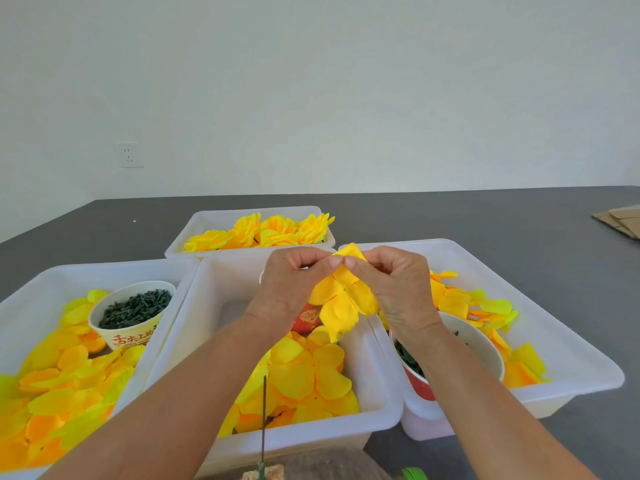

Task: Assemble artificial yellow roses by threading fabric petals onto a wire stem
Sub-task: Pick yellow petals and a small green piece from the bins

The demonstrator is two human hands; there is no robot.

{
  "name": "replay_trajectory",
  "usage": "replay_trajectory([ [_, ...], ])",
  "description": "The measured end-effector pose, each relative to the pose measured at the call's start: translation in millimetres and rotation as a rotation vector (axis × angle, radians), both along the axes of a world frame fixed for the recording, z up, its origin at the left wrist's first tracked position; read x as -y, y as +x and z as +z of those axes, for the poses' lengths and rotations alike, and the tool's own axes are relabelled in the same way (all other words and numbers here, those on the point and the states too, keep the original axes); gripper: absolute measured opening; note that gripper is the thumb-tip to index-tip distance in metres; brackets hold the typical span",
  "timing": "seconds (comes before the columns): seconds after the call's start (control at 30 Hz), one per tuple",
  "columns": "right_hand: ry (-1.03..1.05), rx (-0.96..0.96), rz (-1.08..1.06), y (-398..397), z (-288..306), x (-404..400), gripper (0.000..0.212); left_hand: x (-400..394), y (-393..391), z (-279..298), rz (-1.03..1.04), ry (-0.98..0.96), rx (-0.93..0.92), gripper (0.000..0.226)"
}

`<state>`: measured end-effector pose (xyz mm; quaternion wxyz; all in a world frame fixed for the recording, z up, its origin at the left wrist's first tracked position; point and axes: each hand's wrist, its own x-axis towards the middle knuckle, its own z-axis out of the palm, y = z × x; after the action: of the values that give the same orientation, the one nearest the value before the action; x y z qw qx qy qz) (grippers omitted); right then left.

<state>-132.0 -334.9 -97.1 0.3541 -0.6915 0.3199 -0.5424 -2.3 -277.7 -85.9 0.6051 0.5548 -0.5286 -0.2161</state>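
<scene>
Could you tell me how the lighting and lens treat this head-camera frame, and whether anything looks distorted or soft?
Head view: soft, even light with only faint shadows and no harsh glare on the white bins; wide-angle bending curves the table's far edge and stretches the forearms; the hands pinching the yellow petal piece look reasonably sharp, while the objects at the bottom edge are soft.

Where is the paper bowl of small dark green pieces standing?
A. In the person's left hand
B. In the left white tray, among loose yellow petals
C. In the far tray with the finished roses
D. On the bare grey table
B: the paper bowl stands inside the left white tray, with loose yellow petals around it.
</scene>
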Motion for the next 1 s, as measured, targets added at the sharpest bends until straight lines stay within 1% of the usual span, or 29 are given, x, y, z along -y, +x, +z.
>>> replay_trajectory([
  [0.07,0.038,0.018,0.080,2,0,-1,0.009,-1,3,2,-0.028,0.032,-0.095,0.009],
  [0.1,0.065,0.019,0.134,1,1,-1,0.010,-1,5,4,-0.001,0.036,-0.066,0.007],
  [0.17,0.080,-0.015,0.192,1,2,-1,0.011,-1,9,5,0.137,0.004,0.154,0.005],
  [0.23,0.032,-0.039,0.149,1,0,-2,0.007,-2,8,5,0.280,-0.069,0.421,0.009],
  [0.27,-0.007,-0.055,0.098,1,-1,-1,0.011,-3,5,4,0.321,-0.106,0.514,0.011],
  [0.33,-0.039,-0.081,0.032,2,-3,-1,0.015,-3,1,1,0.355,-0.148,0.592,0.014],
  [0.37,-0.034,-0.091,0.010,3,-3,-1,0.013,-3,0,0,0.344,-0.155,0.581,0.013],
  [0.4,-0.023,-0.103,-0.013,3,-3,-1,0.011,-3,-1,0,0.308,-0.150,0.527,0.012],
  [0.43,-0.002,-0.117,-0.030,4,-3,1,0.010,-2,0,-1,0.254,-0.127,0.439,0.012],
  [0.5,0.071,-0.125,-0.024,5,-4,4,0.012,-1,2,1,0.136,-0.056,0.232,0.020],
  [0.53,0.103,-0.124,-0.006,5,-4,4,0.014,-1,3,1,0.093,-0.026,0.160,0.022],
  [0.63,0.086,-0.109,0.063,5,-4,3,0.015,2,9,-2,0.049,0.074,0.055,0.022],
  [0.7,0.013,-0.108,0.115,5,-2,-2,0.009,4,13,-3,0.097,0.124,0.053,0.021],
  [0.8,-0.035,-0.104,0.150,5,1,-6,0.004,5,15,-2,0.172,0.069,0.120,0.022],
  [0.83,0.006,-0.070,0.140,4,1,-5,0.006,4,14,-2,0.160,0.042,0.106,0.022],
  [0.93,0.259,0.118,0.118,2,1,-3,0.013,3,10,-3,0.070,-0.012,0.035,0.023],
  [1.0,0.268,0.111,0.081,1,0,-1,0.010,4,8,-4,0.055,-0.022,0.027,0.024],
])
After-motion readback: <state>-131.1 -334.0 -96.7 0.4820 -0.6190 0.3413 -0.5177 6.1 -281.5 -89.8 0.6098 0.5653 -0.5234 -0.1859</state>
